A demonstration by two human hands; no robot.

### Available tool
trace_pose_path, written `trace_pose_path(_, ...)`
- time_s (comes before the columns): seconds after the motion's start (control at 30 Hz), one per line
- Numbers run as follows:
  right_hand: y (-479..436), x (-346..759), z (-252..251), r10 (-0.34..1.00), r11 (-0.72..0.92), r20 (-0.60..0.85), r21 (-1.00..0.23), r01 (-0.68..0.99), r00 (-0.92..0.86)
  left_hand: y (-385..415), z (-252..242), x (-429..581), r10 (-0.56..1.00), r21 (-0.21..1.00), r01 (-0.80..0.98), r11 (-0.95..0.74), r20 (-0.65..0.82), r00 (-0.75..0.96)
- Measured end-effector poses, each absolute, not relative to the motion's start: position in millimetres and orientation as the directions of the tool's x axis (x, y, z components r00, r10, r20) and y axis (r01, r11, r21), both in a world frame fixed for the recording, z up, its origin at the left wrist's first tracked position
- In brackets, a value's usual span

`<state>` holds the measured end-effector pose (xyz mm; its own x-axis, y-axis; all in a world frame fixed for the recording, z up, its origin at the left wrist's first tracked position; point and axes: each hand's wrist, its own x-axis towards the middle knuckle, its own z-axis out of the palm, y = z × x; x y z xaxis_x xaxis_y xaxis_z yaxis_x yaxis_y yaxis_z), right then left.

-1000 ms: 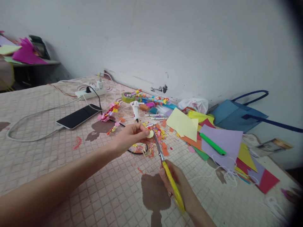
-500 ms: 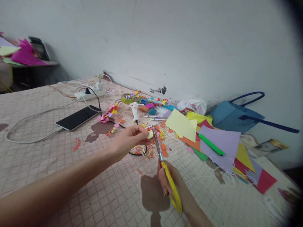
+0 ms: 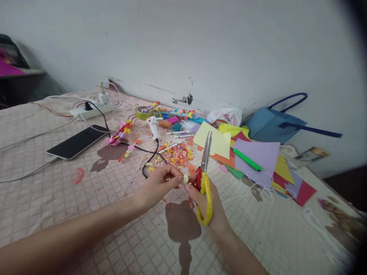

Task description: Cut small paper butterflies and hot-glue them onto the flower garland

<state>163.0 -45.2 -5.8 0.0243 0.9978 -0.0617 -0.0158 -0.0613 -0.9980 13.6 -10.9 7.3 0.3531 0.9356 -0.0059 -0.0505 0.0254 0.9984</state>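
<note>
My left hand (image 3: 159,184) pinches a small pale yellow paper piece (image 3: 185,178) between its fingertips. My right hand (image 3: 208,204) grips yellow-handled scissors (image 3: 205,179), whose blades are together and point up and away. The fingertips of my right hand touch the same paper piece, so the two hands meet above the patterned cloth (image 3: 120,221). A heap of coloured paper scraps (image 3: 175,156) lies just beyond my hands.
Coloured paper sheets (image 3: 258,156) with a green marker (image 3: 247,159) lie to the right, a blue bag (image 3: 272,124) behind them. A glue gun (image 3: 153,126), tape roll (image 3: 142,112) and pens sit near the wall. A phone (image 3: 74,142) and power strip (image 3: 88,110) lie left.
The scissors have swung up from cutting at the paper piece and closed. Both hands have drawn nearer to me and come together; the view has shifted right.
</note>
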Motion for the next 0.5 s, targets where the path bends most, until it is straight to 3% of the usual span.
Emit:
trace_pose_path(0.3, -42.7, 167.5, -2.7, 0.996, -0.056, -0.055, -0.998, 0.006, 0.072, -9.8, -1.1, 13.5, 0.884, 0.993, 0.040, 0.115, -0.120, 0.451)
trace_pose_path(0.5, -41.8, 168.3, -4.4, 0.999, -0.047, -0.046, -0.998, 0.036, 0.029, -6.5, 2.3, 10.6, 0.892, 0.995, 0.086, 0.051, -0.084, 0.445)
